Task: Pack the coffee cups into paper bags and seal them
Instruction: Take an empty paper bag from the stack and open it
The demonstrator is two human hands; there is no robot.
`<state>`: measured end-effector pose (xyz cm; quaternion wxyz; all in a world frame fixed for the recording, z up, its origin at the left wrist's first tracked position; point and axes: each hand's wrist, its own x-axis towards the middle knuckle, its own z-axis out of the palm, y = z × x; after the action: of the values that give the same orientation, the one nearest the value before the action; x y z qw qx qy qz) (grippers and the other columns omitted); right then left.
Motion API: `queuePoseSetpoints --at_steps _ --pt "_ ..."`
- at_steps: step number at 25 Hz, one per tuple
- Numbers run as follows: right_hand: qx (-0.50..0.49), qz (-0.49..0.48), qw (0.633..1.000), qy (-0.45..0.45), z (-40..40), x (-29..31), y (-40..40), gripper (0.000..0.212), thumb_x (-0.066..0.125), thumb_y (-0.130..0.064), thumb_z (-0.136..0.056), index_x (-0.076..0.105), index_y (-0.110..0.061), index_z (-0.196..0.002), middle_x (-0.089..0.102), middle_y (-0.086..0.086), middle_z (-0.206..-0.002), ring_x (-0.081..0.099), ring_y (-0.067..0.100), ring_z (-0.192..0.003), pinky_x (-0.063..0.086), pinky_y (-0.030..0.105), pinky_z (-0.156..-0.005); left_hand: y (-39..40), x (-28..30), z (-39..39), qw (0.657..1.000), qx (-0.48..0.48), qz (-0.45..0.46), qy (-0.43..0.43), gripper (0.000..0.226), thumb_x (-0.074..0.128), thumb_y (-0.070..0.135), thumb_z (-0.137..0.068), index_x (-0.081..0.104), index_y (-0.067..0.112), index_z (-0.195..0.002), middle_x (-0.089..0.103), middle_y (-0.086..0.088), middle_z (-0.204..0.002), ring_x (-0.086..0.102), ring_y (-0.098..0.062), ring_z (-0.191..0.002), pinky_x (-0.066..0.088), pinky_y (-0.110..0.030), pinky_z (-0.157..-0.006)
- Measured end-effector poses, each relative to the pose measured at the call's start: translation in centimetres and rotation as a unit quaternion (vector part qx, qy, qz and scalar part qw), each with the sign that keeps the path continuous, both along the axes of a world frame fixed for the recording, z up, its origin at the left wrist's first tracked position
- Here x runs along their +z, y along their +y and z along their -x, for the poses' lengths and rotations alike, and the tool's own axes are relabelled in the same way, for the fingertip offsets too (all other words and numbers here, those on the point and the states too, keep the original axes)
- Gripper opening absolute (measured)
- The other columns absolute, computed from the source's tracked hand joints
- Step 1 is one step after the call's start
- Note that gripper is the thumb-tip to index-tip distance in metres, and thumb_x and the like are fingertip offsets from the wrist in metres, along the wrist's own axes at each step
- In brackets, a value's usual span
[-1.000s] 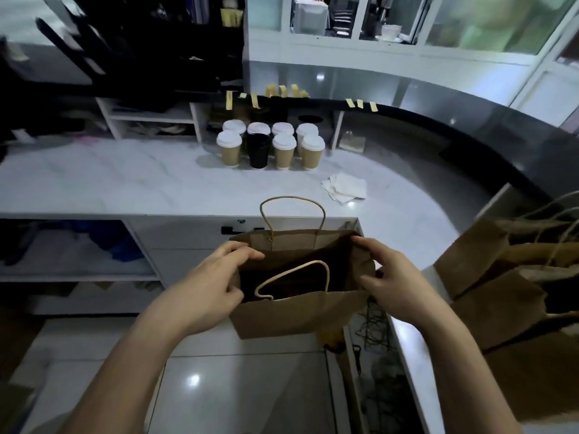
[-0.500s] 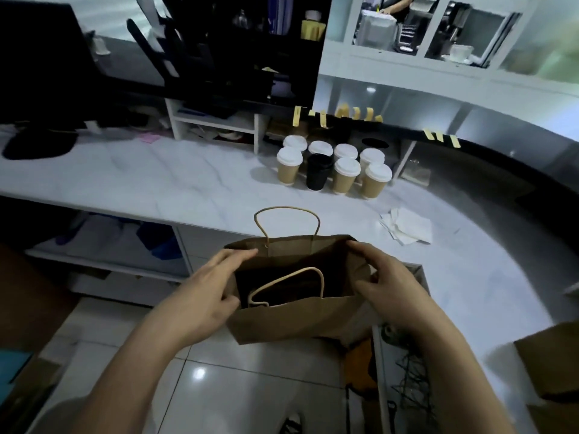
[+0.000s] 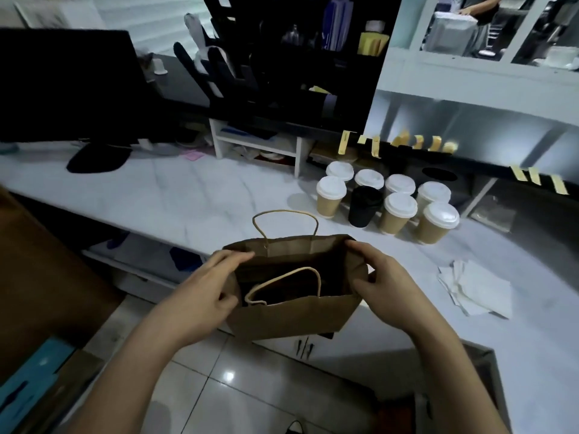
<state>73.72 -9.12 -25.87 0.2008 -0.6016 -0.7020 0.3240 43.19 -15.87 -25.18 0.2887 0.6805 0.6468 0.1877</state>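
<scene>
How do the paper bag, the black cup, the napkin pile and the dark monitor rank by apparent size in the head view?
1. Monitor
2. Paper bag, though it is nearest the camera
3. Napkin pile
4. Black cup

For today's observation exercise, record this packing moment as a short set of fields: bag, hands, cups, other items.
bag: brown paper bag, open, held in front of the counter
left hand: grips bag's left edge
right hand: grips bag's right edge
cups: eight lidded cups grouped on counter, one black
other: white napkins on counter
</scene>
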Motion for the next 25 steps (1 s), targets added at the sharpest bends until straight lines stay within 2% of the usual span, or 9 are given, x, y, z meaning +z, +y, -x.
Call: queuePoseSetpoints --at_steps 6,9,12,14,16,21,25 --pt "0.010 0.007 1.000 0.019 -0.3 -0.7 6.2 0.068 0.055 -0.012 -0.092 0.041 -0.048 -0.148 0.059 -0.012 -0.127 0.063 0.005 -0.073 0.043 0.019 -0.063 5.3 -0.2 -1.2 0.999 0.028 -0.018 0.020 0.070 0.060 0.005 -0.093 0.039 0.043 -0.148 0.034 0.027 -0.138 0.061 -0.012 -0.100 0.051 -0.031 -0.091" --pt "0.017 0.014 1.000 0.018 -0.1 -1.0 8.3 0.067 0.055 -0.013 -0.092 0.041 -0.048 -0.148 0.060 -0.015 -0.122 0.061 0.000 -0.072 0.041 0.017 -0.061 7.1 -0.9 -1.2 0.999 0.036 -0.026 0.019 0.066 0.060 0.010 -0.094 0.038 0.044 -0.146 0.032 0.029 -0.135 0.055 -0.006 -0.109 0.049 -0.029 -0.094" --pt "0.027 0.026 0.999 0.012 0.5 -1.0 10.4 0.068 0.054 -0.013 -0.091 0.041 -0.050 -0.147 0.060 -0.020 -0.112 0.060 -0.004 -0.077 0.042 0.016 -0.060 8.9 -1.7 -0.6 0.998 0.056 -0.035 0.010 0.060 0.060 0.029 -0.097 0.034 0.043 -0.149 0.032 0.025 -0.141 0.043 -0.007 -0.127 0.042 -0.029 -0.105" --pt "0.031 0.031 0.999 0.016 1.0 -1.0 11.8 0.068 0.054 -0.013 -0.092 0.040 -0.049 -0.148 0.059 -0.020 -0.113 0.061 -0.004 -0.077 0.044 0.016 -0.061 10.7 -2.1 -0.1 0.996 0.079 -0.028 0.013 0.064 0.060 0.048 -0.094 0.031 0.044 -0.151 0.030 0.022 -0.145 0.040 -0.007 -0.129 0.040 -0.031 -0.105" --pt "0.032 0.038 0.999 0.021 1.4 -1.2 12.9 0.070 0.054 -0.013 -0.091 0.039 -0.049 -0.149 0.060 -0.021 -0.110 0.061 -0.001 -0.074 0.044 0.015 -0.059 12.7 -2.4 0.3 0.996 0.086 -0.025 0.018 0.068 0.060 0.055 -0.091 0.031 0.044 -0.151 0.029 0.021 -0.146 0.042 -0.009 -0.128 0.041 -0.032 -0.103" --pt "0.009 0.033 0.999 0.033 3.2 -1.8 16.5 0.072 0.056 -0.010 -0.089 0.040 -0.046 -0.149 0.061 -0.021 -0.106 0.060 0.007 -0.067 0.052 0.025 -0.064 17.9 -2.7 2.4 0.998 0.046 -0.017 0.035 0.071 0.067 0.042 -0.088 0.032 0.044 -0.150 0.027 0.016 -0.147 0.043 -0.016 -0.130 0.044 -0.043 -0.105" --pt "-0.007 0.031 0.999 0.028 6.2 -2.1 19.5 0.071 0.058 -0.011 -0.090 0.041 -0.043 -0.150 0.057 -0.023 -0.109 0.060 0.000 -0.069 0.047 0.016 -0.064 22.3 -2.6 5.4 0.999 0.027 -0.002 0.040 0.072 0.068 0.034 -0.087 0.033 0.042 -0.150 0.026 0.014 -0.147 0.042 -0.019 -0.132 0.044 -0.043 -0.106"
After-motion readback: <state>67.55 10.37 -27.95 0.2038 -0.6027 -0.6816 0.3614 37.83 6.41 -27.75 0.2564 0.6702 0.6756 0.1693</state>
